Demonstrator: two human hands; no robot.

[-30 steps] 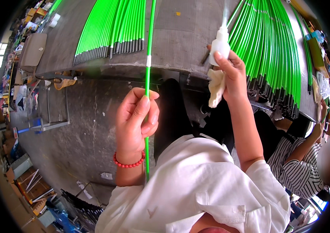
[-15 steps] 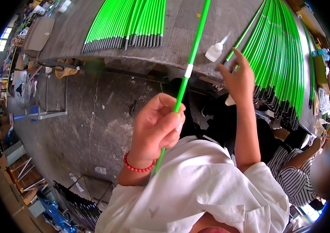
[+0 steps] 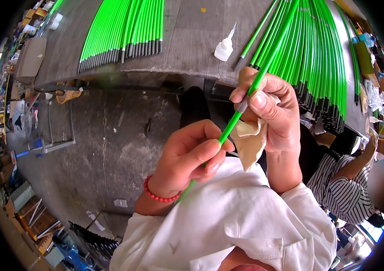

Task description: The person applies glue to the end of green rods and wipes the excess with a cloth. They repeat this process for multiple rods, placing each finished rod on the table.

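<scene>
1. The grey, scuffed worktop (image 3: 192,40) lies beyond both hands, its front edge curving across the view just above them.
2. Below that edge, to the left of the left hand, is bare grey concrete floor (image 3: 106,149) with stains and scraps of paper (the widest open stretch in view).
3. The left hand (image 3: 192,156) pinches a thin bright-green rod with a grey metal band (image 3: 228,131) between thumb and fingers; a red bead bracelet (image 3: 155,195) circles the wrist.
4. The right hand (image 3: 271,108) is closed around the same rod higher up, thumb pressed beside the grey band, with a crumpled beige cloth (image 3: 249,142) held in the palm beneath it.
5. The rod runs slantwise from the white shirt (image 3: 228,226) near the left wrist up past the right hand toward the worktop.
6. Beyond the right hand, near the worktop's edge, stands a small white squeeze bottle with a pointed nozzle (image 3: 224,47).
7. A fan of green rods with dark tips (image 3: 318,67) spreads to the right of the right hand; another flat row of green rods (image 3: 124,31) lies far beyond the left hand.
8. To the right of the right forearm, close by, sits another person in a striped top (image 3: 343,189).
9. Far left of the left hand are a metal frame (image 3: 49,135) and cluttered boxes (image 3: 29,217).
</scene>
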